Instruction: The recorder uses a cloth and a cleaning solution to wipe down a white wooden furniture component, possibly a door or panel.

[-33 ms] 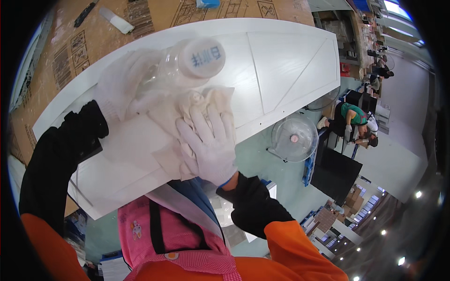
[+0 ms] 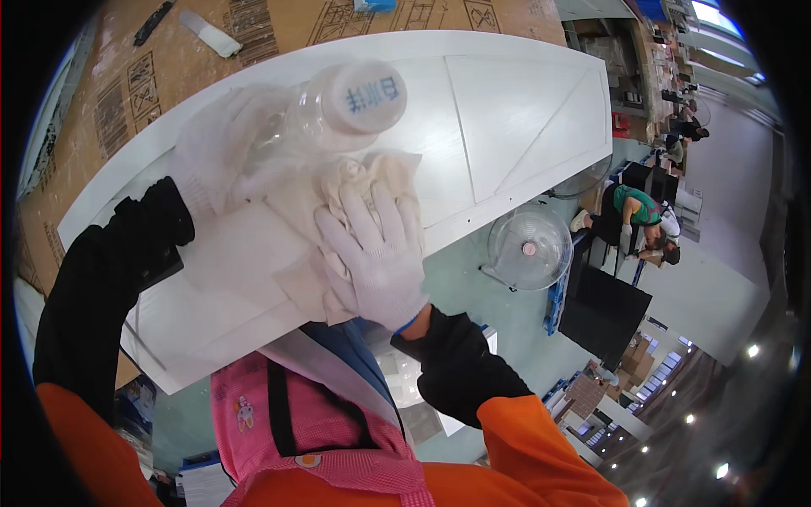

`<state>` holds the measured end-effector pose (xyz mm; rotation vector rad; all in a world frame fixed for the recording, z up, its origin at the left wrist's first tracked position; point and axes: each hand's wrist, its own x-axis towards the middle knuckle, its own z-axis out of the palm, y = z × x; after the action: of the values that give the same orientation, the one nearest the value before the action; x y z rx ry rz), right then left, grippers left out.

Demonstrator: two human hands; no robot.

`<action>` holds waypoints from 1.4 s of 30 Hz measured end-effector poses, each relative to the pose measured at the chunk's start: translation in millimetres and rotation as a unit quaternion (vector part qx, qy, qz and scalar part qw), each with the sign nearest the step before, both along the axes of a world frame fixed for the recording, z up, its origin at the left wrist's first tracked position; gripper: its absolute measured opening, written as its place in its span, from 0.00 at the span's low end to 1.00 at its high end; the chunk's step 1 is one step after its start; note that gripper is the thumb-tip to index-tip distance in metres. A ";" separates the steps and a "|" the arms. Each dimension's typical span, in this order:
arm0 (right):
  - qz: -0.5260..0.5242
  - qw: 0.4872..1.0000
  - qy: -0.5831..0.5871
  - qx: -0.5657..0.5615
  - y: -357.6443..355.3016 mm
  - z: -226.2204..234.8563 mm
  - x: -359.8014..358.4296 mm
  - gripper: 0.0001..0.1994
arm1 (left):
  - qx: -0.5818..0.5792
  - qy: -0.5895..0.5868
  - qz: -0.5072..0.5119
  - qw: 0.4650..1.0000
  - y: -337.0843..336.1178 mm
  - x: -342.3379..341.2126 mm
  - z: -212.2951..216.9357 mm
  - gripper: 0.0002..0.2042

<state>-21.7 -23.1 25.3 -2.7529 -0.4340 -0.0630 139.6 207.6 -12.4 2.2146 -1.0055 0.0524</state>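
Note:
My left hand (image 2: 221, 139), in a white knit glove, is wrapped around a clear plastic bottle (image 2: 317, 114). The bottle is tilted, its round whitish end with blue writing facing up and to the right. Under and beside it lies a cream cloth (image 2: 291, 211), crumpled at its right part. My right hand (image 2: 378, 266), gloved as well, presses on this bunched cloth, its fingers bent into the folds. Both bottle and cloth are over a white panel (image 2: 515, 110) with grooved lines. Part of the bottle is hidden by my left fingers.
Beyond the panel, a cardboard-covered bench (image 2: 287, 21) carries a scraper (image 2: 211, 35), a dark-handled tool (image 2: 153, 24) and a blue item (image 2: 374, 5). A round fan (image 2: 530, 248) stands on the floor at right. Farther off, people (image 2: 639, 207) work by a black panel (image 2: 604, 317).

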 end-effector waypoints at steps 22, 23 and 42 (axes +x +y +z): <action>-0.248 0.929 -0.013 0.273 -199.4 -54.7 3.7 0.28 | -0.159 0.327 0.254 0.896 74.5 -89.6 50.5 0.28; -0.173 0.968 -0.013 0.184 -133.6 -47.0 7.0 0.27 | -0.124 0.292 0.285 0.904 104.3 -103.8 51.6 0.28; 0.012 0.971 0.015 -0.238 -136.6 0.3 -11.7 0.20 | -0.003 0.284 0.219 0.934 204.5 -114.5 9.8 0.25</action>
<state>-33.5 -159.7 25.7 -3.2122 -0.5321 0.1021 25.1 412.1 -2.6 2.2089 -0.1916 -0.3642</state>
